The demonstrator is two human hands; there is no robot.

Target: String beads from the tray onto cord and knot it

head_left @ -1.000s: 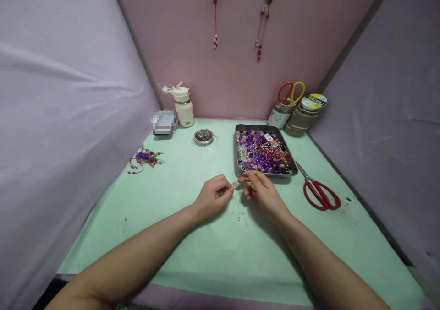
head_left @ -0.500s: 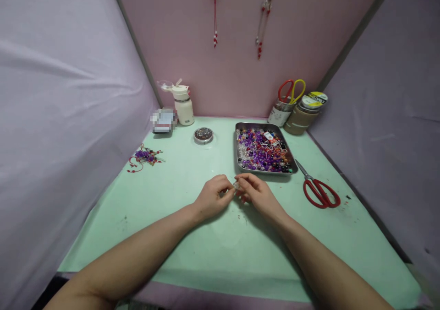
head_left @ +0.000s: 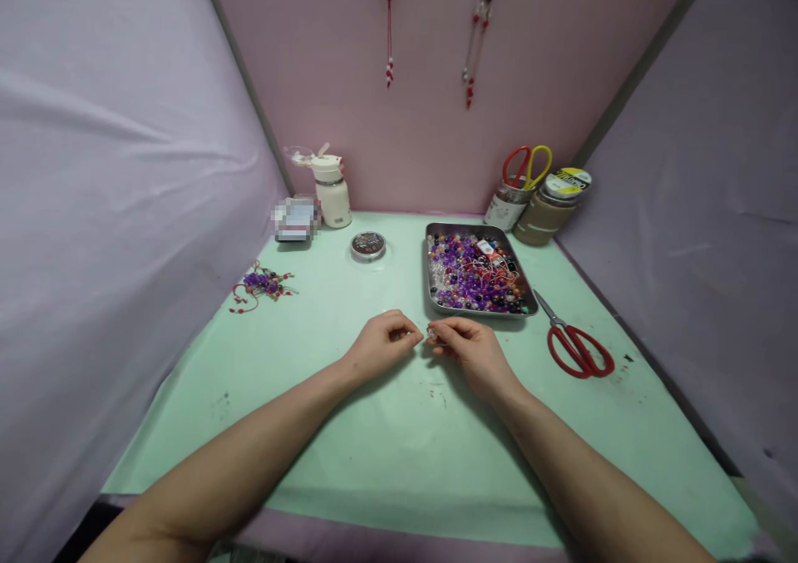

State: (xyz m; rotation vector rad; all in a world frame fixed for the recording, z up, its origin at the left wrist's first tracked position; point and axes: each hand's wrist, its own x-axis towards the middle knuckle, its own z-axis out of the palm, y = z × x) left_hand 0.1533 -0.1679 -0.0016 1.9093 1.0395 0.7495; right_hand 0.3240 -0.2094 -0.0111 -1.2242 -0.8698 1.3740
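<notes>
My right hand (head_left: 469, 348) pinches a small cluster of clear beads (head_left: 431, 333) between thumb and forefinger, above the middle of the table. Just left of it, my left hand (head_left: 387, 343) is closed in a pinch, its fingertips a short gap from the beads. Whatever those left fingers hold, perhaps a thin thread, is too small to make out. Behind my right hand lies a metal tray (head_left: 483, 313) of purple, clear and dark beads with tangled red and white cord. Red-handled scissors (head_left: 577, 348) rest on the table to the right.
Beaded purple and red strands (head_left: 263, 283) lie at the left. Farther back are a round tin (head_left: 368, 246), a cream bottle (head_left: 334, 197) and a blurred box (head_left: 298, 220). A can with scissors (head_left: 506, 207) and a brown jar (head_left: 545, 218) stand back right. Beaded pendants (head_left: 390, 39) hang on the wall.
My hands have drawn slightly apart, the left moving a little up and left. The clear beads now show at my right fingertips, apart from the left hand.
</notes>
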